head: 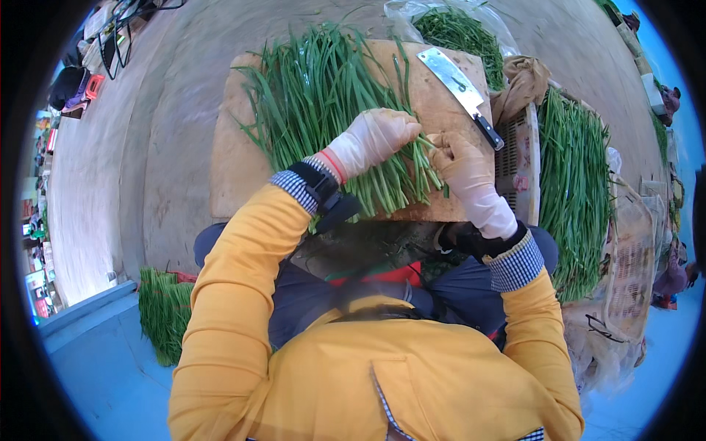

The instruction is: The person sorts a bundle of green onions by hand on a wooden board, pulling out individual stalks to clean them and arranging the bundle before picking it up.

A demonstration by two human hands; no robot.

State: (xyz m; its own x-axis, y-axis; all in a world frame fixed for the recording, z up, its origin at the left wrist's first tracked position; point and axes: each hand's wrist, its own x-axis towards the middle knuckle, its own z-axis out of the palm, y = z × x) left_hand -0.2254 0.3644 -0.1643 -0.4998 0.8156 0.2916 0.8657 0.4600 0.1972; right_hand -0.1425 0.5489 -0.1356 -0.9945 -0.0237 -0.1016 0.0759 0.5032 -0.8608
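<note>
A broad pile of green garlic chives (320, 93) lies on a wooden board (237, 182), its pale stem ends towards me. My left hand (375, 135), in a whitish glove, is closed above the right side of the pile with a few stems at its fingers. Close beside it, my right hand (460, 165), also gloved, pinches at the ends of those stems. How many stems each hand grips is hidden by the fingers. To the right on the board rests a cleaver (452, 80) with a black handle, its blade pointing away from me.
A plastic bag of loose greens (458, 33) lies behind the board. At the right, a plastic crate (532, 160) with a brown cloth (521, 82) adjoins a long heap of chives (573, 193). More chives (162, 314) stand at the lower left. People and goods appear at the far rim.
</note>
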